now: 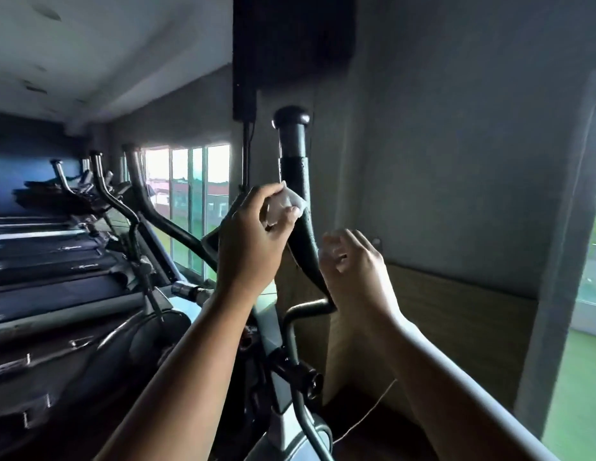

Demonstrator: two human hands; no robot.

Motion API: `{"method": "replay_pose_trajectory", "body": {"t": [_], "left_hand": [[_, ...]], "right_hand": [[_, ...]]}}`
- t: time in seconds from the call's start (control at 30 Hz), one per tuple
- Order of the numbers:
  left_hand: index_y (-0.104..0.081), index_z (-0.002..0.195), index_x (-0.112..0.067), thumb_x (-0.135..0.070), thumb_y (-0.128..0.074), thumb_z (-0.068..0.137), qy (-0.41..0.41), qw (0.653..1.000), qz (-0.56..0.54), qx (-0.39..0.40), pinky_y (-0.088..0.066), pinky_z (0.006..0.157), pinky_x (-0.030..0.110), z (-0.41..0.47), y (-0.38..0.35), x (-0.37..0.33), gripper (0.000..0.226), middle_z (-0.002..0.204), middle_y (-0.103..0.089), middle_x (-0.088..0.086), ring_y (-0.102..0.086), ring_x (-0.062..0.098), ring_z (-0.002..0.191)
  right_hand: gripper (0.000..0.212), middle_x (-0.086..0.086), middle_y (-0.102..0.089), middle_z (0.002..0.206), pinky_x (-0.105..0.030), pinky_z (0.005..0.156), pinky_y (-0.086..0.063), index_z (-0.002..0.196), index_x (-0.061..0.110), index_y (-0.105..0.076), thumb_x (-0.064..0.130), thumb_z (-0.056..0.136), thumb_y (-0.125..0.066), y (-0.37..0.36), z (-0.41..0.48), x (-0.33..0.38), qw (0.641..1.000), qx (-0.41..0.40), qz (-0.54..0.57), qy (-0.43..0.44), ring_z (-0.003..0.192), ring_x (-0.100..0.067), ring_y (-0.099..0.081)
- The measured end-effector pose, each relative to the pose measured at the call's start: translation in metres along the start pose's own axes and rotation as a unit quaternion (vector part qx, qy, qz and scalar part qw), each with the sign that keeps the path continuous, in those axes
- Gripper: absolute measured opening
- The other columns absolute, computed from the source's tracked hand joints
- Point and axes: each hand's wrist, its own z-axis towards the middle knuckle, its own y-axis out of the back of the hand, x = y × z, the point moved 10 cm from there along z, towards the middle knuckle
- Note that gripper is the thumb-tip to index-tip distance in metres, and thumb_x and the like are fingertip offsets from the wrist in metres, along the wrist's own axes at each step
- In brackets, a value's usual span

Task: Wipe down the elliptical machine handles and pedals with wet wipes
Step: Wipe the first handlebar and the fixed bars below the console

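White wet wipe [286, 201], pinched in the left hand's [253, 241] fingers, presses on the black elliptical handle [291, 144] below its knob: handle-wiping step. Right hand [356, 271] curls beside the bar, grasp indeterminate. Next move likely requires a firm stroke along the bar.

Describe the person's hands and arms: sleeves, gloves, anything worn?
No gloves on the left hand or the right hand. The left forearm and the right forearm are bare to the frame edge: no sleeves, watch or wristband in view. Rings: too blurred to tell.
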Motion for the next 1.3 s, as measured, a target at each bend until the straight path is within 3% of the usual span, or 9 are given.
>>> {"method": "replay_pose_trajectory", "body": {"t": [0.07,0.23,0.4,0.5,0.6,0.77,0.9,1.0,1.3], "left_hand": [[-0.065,0.123,-0.023,-0.031,-0.073,0.091,-0.001,0.999,0.009,-0.034,-0.060,0.078,0.036,0.009,0.000,0.005,0.034,0.114,-0.067,-0.004,-0.066,0.010,0.088],[-0.066,0.123,-0.017,-0.027,-0.073,0.090,-0.013,0.996,0.067,-0.062,-0.034,0.082,-0.003,0.030,-0.005,0.004,0.035,0.116,-0.066,0.000,-0.051,-0.018,0.092],[-0.066,0.121,-0.022,-0.030,-0.073,0.091,0.009,0.995,0.072,-0.062,-0.047,0.076,0.006,0.037,-0.013,0.003,0.031,0.114,-0.069,-0.004,-0.065,0.008,0.096],[-0.064,0.122,-0.024,-0.035,-0.072,0.092,0.023,0.993,0.080,-0.083,-0.059,0.083,0.032,0.016,-0.022,0.007,0.033,0.117,-0.068,-0.006,-0.068,0.011,0.102],[-0.063,0.123,-0.028,-0.041,-0.069,0.091,0.054,0.988,0.076,-0.119,-0.060,0.086,0.041,-0.019,-0.029,0.013,0.035,0.121,-0.068,-0.010,-0.069,0.012,0.107],[-0.064,0.121,-0.035,-0.051,-0.068,0.084,0.105,0.977,0.091,-0.160,-0.062,0.082,0.034,-0.033,-0.035,0.004,0.040,0.117,-0.070,-0.014,-0.072,0.007,0.098],[-0.066,0.122,-0.028,-0.032,-0.074,0.089,0.106,0.972,0.131,-0.165,-0.052,0.073,0.008,-0.003,-0.033,-0.011,0.033,0.118,-0.070,-0.013,-0.069,-0.005,0.092],[-0.066,0.121,-0.027,-0.030,-0.073,0.091,0.105,0.966,0.154,-0.177,-0.046,0.069,0.002,0.011,-0.032,-0.020,0.031,0.107,-0.072,-0.014,-0.065,-0.014,0.083],[-0.064,0.131,-0.032,-0.042,-0.063,0.092,0.121,0.964,0.133,-0.195,-0.053,0.081,0.010,-0.040,-0.043,-0.004,0.041,0.123,-0.070,-0.008,-0.070,-0.001,0.099]], "right_hand": [[0.016,0.016,-0.064,0.106,-0.020,0.080,-0.054,0.108,0.028,-0.066,0.027,0.092,-0.061,-0.006,0.013,-0.005,0.999,0.009,0.037,0.010,0.089,0.001,-0.064],[0.014,0.013,-0.067,0.104,-0.019,0.078,-0.054,0.105,0.023,-0.067,0.018,0.092,-0.065,-0.013,0.046,-0.017,0.989,-0.012,0.144,0.035,0.090,0.002,-0.065],[0.023,0.004,-0.069,0.099,-0.011,0.073,-0.052,0.106,0.021,-0.070,0.003,0.092,-0.065,-0.022,0.056,-0.018,0.961,-0.017,0.266,0.072,0.086,-0.001,-0.070],[0.028,0.012,-0.066,0.098,-0.016,0.074,-0.055,0.107,0.025,-0.070,0.002,0.091,-0.068,-0.029,0.058,-0.024,0.945,-0.008,0.316,0.088,0.085,-0.002,-0.070],[0.024,0.020,-0.063,0.096,-0.015,0.077,-0.055,0.111,0.021,-0.071,0.009,0.091,-0.070,-0.037,0.061,-0.029,0.933,0.021,0.344,0.105,0.088,-0.002,-0.070],[0.027,0.008,-0.065,0.102,-0.009,0.075,-0.050,0.115,0.019,-0.071,0.009,0.090,-0.071,-0.042,0.068,-0.032,0.912,0.070,0.378,0.141,0.087,-0.001,-0.068],[0.031,0.006,-0.065,0.106,-0.012,0.079,-0.052,0.120,0.020,-0.070,0.007,0.092,-0.069,-0.046,0.069,-0.035,0.898,0.098,0.402,0.151,0.091,0.002,-0.066],[0.032,0.007,-0.064,0.106,-0.014,0.085,-0.053,0.121,0.019,-0.069,0.006,0.092,-0.068,-0.048,0.070,-0.036,0.890,0.108,0.415,0.155,0.094,-0.001,-0.066],[0.030,0.015,-0.063,0.101,-0.015,0.087,-0.052,0.115,0.024,-0.070,0.007,0.090,-0.071,-0.049,0.073,-0.038,0.885,0.109,0.428,0.149,0.095,0.000,-0.066]]}}
